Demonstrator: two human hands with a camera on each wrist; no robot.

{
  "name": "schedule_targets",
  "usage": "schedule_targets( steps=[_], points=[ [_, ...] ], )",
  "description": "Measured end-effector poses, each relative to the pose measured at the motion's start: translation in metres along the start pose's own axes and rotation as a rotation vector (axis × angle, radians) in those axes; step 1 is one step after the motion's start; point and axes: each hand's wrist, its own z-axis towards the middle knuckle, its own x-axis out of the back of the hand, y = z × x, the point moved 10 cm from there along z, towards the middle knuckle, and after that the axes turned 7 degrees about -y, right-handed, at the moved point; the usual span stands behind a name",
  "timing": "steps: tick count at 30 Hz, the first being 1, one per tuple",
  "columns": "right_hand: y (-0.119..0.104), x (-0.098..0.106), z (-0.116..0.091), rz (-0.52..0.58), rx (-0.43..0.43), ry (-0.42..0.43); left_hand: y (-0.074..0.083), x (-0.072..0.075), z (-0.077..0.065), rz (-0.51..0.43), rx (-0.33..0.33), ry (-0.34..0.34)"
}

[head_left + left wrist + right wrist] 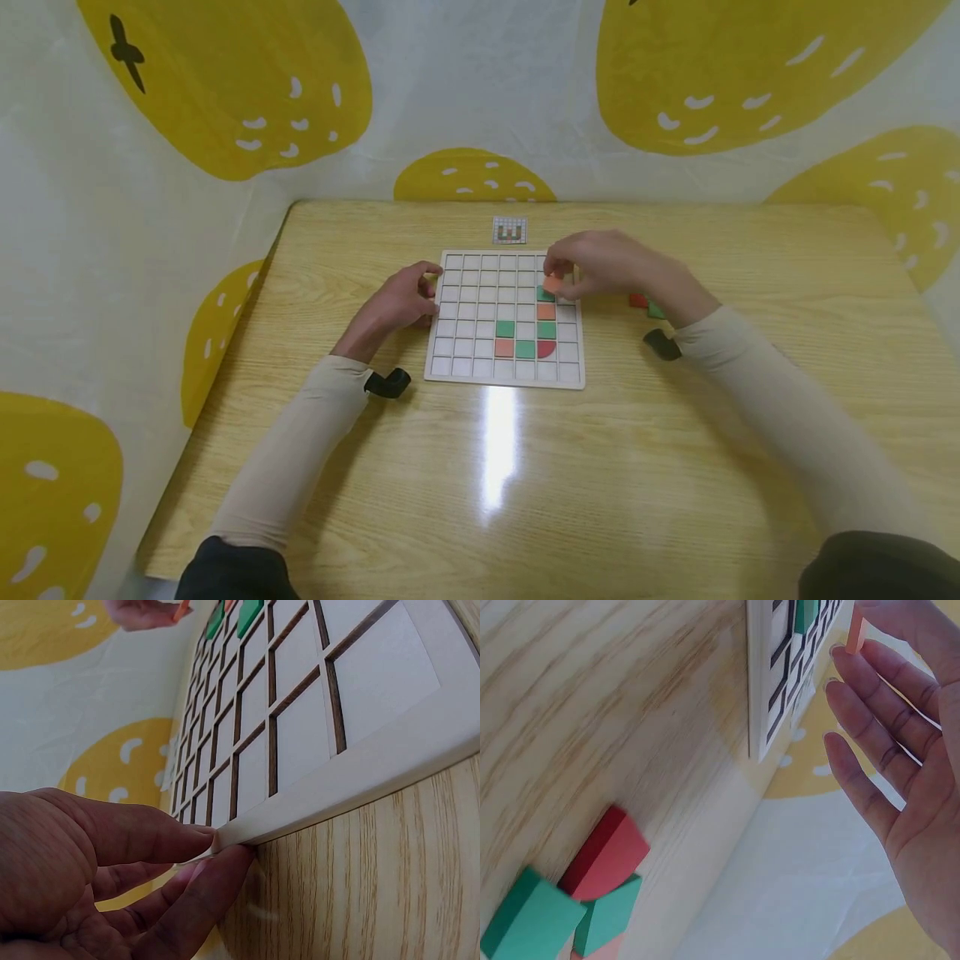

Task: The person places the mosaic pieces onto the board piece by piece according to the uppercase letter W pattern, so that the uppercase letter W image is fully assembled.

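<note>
A white grid board [457, 379] lies flat on the table. Against its left edge rests my left hand [397, 298], index finger and thumb spread apart along the rim; its fingertips [199, 838] touch the board's side in the left wrist view. My right hand [603, 267] pinches an orange square tile [552, 284] between thumb and fingers, over the board's upper right cells. Just below that tile is a green tile [545, 294]. Further down the column sit an orange tile [546, 312], another green tile [547, 330] and a red rounded tile [547, 349].
More green and orange tiles lie in the lower middle cells, among them a green tile [506, 329]. A small pattern card [510, 230] lies behind the board. Right of the board are a loose red rounded tile [604, 851] and several green and orange ones, partly under my right wrist.
</note>
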Motion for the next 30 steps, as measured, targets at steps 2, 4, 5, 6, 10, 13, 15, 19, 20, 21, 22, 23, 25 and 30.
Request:
schedule_targets(
  steps=[2,4,5,6,10,13,15,19,20,21,22,23,25,30],
  points=[
    [-0.004,0.0,0.002,-0.006,0.018,0.001,0.0,0.0,0.0,-0.001,-0.001,0.001],
    [-0.008,0.0,0.004,-0.015,0.038,0.01,0.0,0.0,0.001,-0.003,-0.002,0.002],
    [-0.01,0.0,0.005,-0.022,0.048,0.015,0.0,0.0,0.001,-0.004,-0.003,0.002],
    [-0.012,0.0,0.006,-0.025,0.059,0.022,0.0,0.0,0.001,-0.006,-0.003,0.002],
    [-0.018,-0.001,0.01,-0.032,0.082,0.033,0.001,0.0,0.0,-0.011,-0.001,-0.001],
    [-0.022,-0.004,0.014,-0.022,0.089,0.016,0.001,0.0,0.0,-0.013,-0.002,-0.004],
    [-0.024,-0.005,0.016,-0.013,0.091,0.005,0.001,0.0,0.0,-0.013,-0.005,-0.006],
    [-0.028,-0.008,0.022,-0.014,0.098,-0.016,0.001,0.0,0.001,-0.014,-0.009,-0.007],
    [-0.029,-0.01,0.024,-0.02,0.102,-0.019,0.001,0.0,0.001,-0.015,-0.01,-0.006],
    [-0.03,-0.011,0.025,-0.026,0.107,-0.024,0.001,0.0,0.001,-0.015,-0.01,-0.006],
    [-0.031,-0.012,0.026,-0.031,0.111,-0.028,0.001,0.0,0.002,-0.013,-0.011,-0.005],
    [-0.032,-0.013,0.027,-0.034,0.115,-0.032,0.001,0.0,0.002,-0.011,-0.011,-0.006],
    [-0.034,-0.015,0.029,-0.038,0.119,-0.039,0.0,0.0,0.002,-0.009,-0.01,-0.006],
    [-0.037,-0.019,0.033,-0.027,0.112,-0.053,0.001,0.0,0.001,-0.002,-0.004,-0.004]
  ],
)
